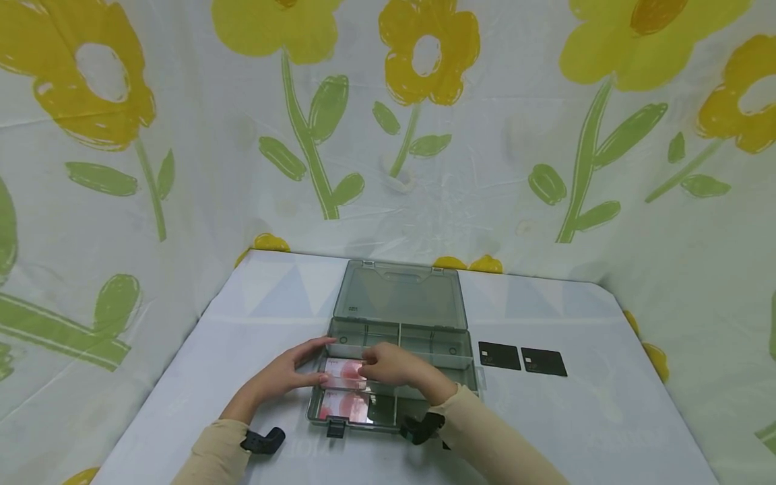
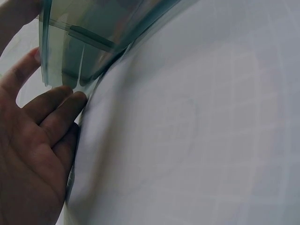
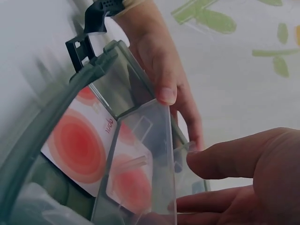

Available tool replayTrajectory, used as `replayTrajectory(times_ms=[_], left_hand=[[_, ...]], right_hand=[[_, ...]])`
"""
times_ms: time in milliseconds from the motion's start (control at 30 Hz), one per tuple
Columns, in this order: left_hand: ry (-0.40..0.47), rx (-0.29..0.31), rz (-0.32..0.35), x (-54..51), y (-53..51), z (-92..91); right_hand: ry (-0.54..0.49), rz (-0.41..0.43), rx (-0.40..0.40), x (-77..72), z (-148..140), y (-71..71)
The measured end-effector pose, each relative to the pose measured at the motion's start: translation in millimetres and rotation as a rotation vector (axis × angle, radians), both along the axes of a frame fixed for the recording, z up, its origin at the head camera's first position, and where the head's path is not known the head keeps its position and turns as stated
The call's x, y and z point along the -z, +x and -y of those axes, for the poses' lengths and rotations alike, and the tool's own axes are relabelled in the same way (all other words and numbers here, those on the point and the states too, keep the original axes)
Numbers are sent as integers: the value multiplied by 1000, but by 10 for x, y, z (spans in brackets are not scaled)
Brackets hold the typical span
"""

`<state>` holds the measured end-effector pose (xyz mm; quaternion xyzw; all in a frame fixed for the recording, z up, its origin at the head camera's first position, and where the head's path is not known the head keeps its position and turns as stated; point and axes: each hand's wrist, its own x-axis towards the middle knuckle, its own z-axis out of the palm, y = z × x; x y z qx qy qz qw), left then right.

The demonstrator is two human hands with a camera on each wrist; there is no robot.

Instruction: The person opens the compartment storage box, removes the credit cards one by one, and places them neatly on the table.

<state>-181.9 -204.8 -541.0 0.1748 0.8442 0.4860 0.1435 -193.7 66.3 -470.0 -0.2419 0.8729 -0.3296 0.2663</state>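
Left hand [image 1: 283,371] spread against box [image 1: 418,335] side. Pink card [image 1: 338,367] inside, between hands. Right hand [image 1: 397,367] at card's edge; can't tell if pinching. Risk: tilted card could catch on divider [image 3: 160,124]; light left touch might let box slide.

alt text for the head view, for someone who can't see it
A person's left hand touches the left side of an open grey divided box on a white table, while the right hand reaches inside beside a pink-and-white card. Two black cards lie to the box's right.
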Motion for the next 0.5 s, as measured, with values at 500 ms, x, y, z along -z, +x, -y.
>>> replayTrajectory(times_ms=[500], left_hand=[[-14, 13, -20, 7, 2, -6]], right_hand=[[-138, 18, 3, 20, -117, 141]])
